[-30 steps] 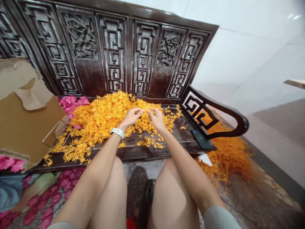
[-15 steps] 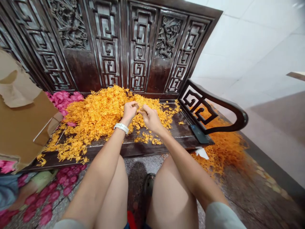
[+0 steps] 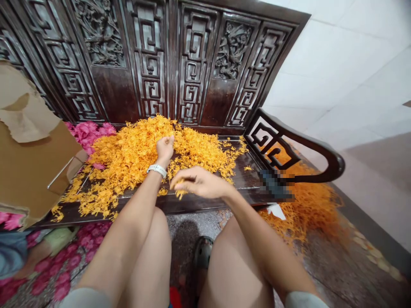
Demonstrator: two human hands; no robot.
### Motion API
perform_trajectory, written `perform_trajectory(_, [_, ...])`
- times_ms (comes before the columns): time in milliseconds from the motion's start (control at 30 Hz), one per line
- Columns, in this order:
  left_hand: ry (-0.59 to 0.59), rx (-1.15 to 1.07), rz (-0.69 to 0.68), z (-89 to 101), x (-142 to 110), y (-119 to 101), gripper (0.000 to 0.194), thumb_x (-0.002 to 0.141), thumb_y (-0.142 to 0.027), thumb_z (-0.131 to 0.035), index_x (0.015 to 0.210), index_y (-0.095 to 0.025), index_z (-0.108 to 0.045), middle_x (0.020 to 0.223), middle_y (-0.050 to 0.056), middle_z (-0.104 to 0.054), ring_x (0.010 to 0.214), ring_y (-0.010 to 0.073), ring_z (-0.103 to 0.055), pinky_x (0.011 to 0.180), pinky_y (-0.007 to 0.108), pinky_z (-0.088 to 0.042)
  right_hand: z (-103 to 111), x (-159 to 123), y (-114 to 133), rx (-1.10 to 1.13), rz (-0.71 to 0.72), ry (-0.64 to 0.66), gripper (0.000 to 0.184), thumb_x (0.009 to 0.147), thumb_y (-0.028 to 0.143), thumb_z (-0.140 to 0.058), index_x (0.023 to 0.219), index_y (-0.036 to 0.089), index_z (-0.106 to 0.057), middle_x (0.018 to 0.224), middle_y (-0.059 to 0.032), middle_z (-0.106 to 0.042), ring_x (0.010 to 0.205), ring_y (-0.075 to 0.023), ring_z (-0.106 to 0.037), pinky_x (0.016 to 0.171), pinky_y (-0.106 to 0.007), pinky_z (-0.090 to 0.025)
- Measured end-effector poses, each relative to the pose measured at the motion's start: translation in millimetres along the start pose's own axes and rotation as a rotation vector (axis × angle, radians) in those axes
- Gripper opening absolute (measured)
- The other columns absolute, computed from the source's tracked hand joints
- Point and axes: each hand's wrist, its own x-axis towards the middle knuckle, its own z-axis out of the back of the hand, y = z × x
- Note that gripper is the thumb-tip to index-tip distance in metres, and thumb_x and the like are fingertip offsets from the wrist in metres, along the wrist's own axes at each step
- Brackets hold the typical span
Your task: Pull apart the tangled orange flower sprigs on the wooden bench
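A big heap of yellow artificial flower pieces (image 3: 135,145) lies on the dark wooden bench seat (image 3: 141,201). My left hand (image 3: 165,148), with a pale watch on its wrist, is closed in a pinch at the heap's front; whatever is between its fingers is hidden. Lower and closer to me, my right hand (image 3: 201,182) curls over the seat's front part. Its fingers are bent around a few yellow flower pieces (image 3: 180,192), which hang out below them.
Pink flowers (image 3: 85,134) lie behind a cardboard box (image 3: 35,154) on the left, more on the floor. A carved armrest (image 3: 334,164) bounds the right, with a pixelated dark object (image 3: 274,186) beside it. Orange strands (image 3: 311,209) pile on the floor. Someone's foot (image 3: 59,239) shows at lower left.
My hands were together over the heap and are now apart. The right came down toward the seat's front edge with yellow pieces in its fingers; the left shifted slightly left.
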Motion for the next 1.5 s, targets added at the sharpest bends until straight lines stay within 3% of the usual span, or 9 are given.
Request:
perform_trajectory(100, [0.020, -0.014, -0.039, 5.3, -1, -6, 0.046, 0.107, -0.029, -0.070, 0.066, -0.021, -0.052, 0.060, -0.006, -0.039, 0.059, 0.0127, -0.034, 0.062, 0.028, -0.029, 38, -9, -22, 0.132, -0.035, -0.365, 0.037, 0.101, 0.052, -0.076, 0.126, 0.024, -0.078, 0.104, -0.0048, -0.078, 0.075, -0.0127, -0.064, 0.068, -0.028, -0.056])
perform_trajectory(200, [0.109, -0.003, 0.002, 2.9, -9, -17, 0.038, 0.109, -0.032, -0.066, 0.074, -0.021, -0.060, 0.060, -0.005, -0.045, 0.057, 0.0140, -0.038, 0.061, 0.029, -0.028, 74, -18, -62, 0.103, -0.187, -0.776, 0.062, 0.097, 0.053, -0.078, 0.152, 0.027, -0.067, 0.152, -0.0140, -0.066, 0.110, -0.0211, -0.072, 0.095, -0.038, -0.065])
perform_trajectory(300, [0.236, 0.088, -0.049, -3.1, -19, -23, 0.031, 0.108, -0.032, -0.068, 0.079, -0.020, -0.067, 0.064, -0.002, -0.055, 0.062, 0.0160, -0.047, 0.065, 0.029, -0.033, 92, -22, -97, -0.058, -0.419, -0.906, 0.080, 0.091, 0.056, -0.080, 0.160, 0.021, -0.061, 0.180, -0.0202, -0.037, 0.142, -0.0349, -0.064, 0.121, -0.054, -0.056])
perform_trajectory(633, [0.496, 0.579, -0.414, -24.1, -44, -16, 0.040, 0.109, -0.046, -0.061, 0.076, -0.023, -0.062, 0.077, 0.006, -0.067, 0.075, 0.0256, -0.059, 0.080, 0.038, -0.042, 96, -19, -119, -0.397, -0.365, -0.822, 0.104, 0.098, 0.088, -0.050, 0.178, 0.023, -0.036, 0.184, -0.0169, -0.037, 0.171, -0.0406, -0.035, 0.143, -0.065, -0.021])
perform_trajectory(833, [0.638, 0.580, -0.395, -26.2, -42, -13, 0.031, 0.108, -0.037, -0.057, 0.085, -0.022, -0.072, 0.080, 0.007, -0.072, 0.079, 0.0261, -0.063, 0.086, 0.040, -0.047, 91, -9, -127, -0.456, -0.223, -0.721, 0.066, 0.098, 0.063, -0.073, 0.145, 0.016, -0.073, 0.138, -0.0199, -0.075, 0.109, -0.0301, -0.074, 0.107, -0.053, -0.062])
perform_trajectory(933, [0.759, 0.517, -0.324, -23.8, -40, -18, 0.043, 0.106, -0.053, -0.060, 0.083, -0.021, -0.073, 0.081, 0.007, -0.074, 0.079, 0.0245, -0.063, 0.088, 0.040, -0.049, 93, -7, -130, -0.375, -0.209, -0.752, 0.041, 0.100, 0.054, -0.073, 0.118, 0.017, -0.080, 0.087, -0.0067, -0.074, 0.077, -0.0205, -0.068, 0.080, -0.041, -0.062])
perform_trajectory(1067, [0.882, 0.388, -0.262, -18.7, -40, -25, 0.050, 0.096, -0.066, -0.072, 0.085, -0.018, -0.078, 0.090, 0.007, -0.080, 0.085, 0.0243, -0.067, 0.087, 0.038, -0.049, 92, -4, -128, -0.143, -0.170, -0.821, 0.042, 0.092, 0.058, -0.082, 0.099, 0.019, -0.070, 0.074, 0.0005, -0.063, 0.060, -0.0130, -0.057, 0.060, -0.032, -0.052])
perform_trajectory(1333, [0.807, 0.355, -0.236, -15.6, -43, -28, 0.031, 0.093, -0.028, -0.081, 0.066, -0.017, -0.071, 0.067, 0.001, -0.066, 0.067, 0.0168, -0.056, 0.075, 0.033, -0.042, 79, 0, -116, -0.053, -0.108, -0.806, 0.054, 0.087, 0.071, -0.083, 0.085, 0.022, -0.062, 0.077, 0.0005, -0.061, 0.071, -0.0135, -0.053, 0.065, -0.030, -0.049])
perform_trajectory(1500, [0.593, 0.253, -0.227, -18.9, -32, -18, 0.026, 0.088, -0.014, -0.080, 0.064, -0.018, -0.069, 0.068, 0.002, -0.066, 0.077, 0.0203, -0.062, 0.080, 0.033, -0.047, 56, 6, -64, -0.281, 0.060, -0.710, 0.048, 0.094, 0.064, -0.080, 0.080, 0.021, -0.067, 0.075, -0.0013, -0.059, 0.075, -0.0163, -0.052, 0.075, -0.035, -0.049])
